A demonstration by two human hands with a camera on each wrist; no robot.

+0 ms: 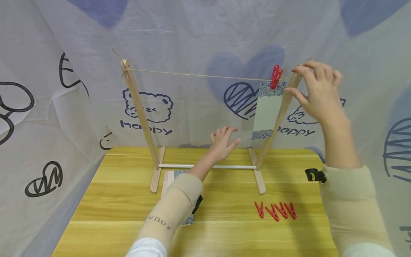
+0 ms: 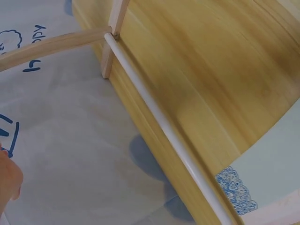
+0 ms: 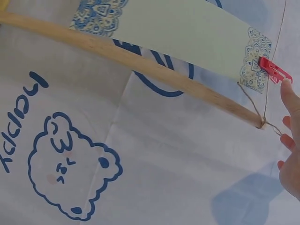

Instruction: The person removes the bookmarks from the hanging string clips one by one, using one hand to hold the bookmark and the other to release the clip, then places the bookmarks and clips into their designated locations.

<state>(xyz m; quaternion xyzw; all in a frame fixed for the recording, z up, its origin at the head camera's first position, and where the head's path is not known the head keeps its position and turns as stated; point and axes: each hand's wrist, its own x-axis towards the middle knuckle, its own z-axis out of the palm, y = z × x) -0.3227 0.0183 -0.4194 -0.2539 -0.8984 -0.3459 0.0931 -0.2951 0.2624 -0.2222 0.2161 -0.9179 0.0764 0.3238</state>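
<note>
A pale green card with blue patterned ends (image 1: 268,112) hangs from a thin string (image 1: 199,75), held at its top edge by a red clothespin (image 1: 275,78). My right hand (image 1: 321,92) is raised at the top of the right wooden post, fingers spread and loosely bent, holding nothing. In the right wrist view its thumb (image 3: 287,93) is right by the handle end of the clothespin (image 3: 274,70). Lower down, my left hand (image 1: 222,144) hovers over the white crossbar (image 1: 237,167) with relaxed, empty fingers.
Several red clothespins (image 1: 273,212) lie in a row on the wooden table (image 1: 224,221). More patterned cards (image 1: 188,220) lie beneath my left forearm, partly hidden. The left post (image 1: 139,107) holds the string's other end. A printed cloth (image 1: 189,32) hangs behind and at the sides.
</note>
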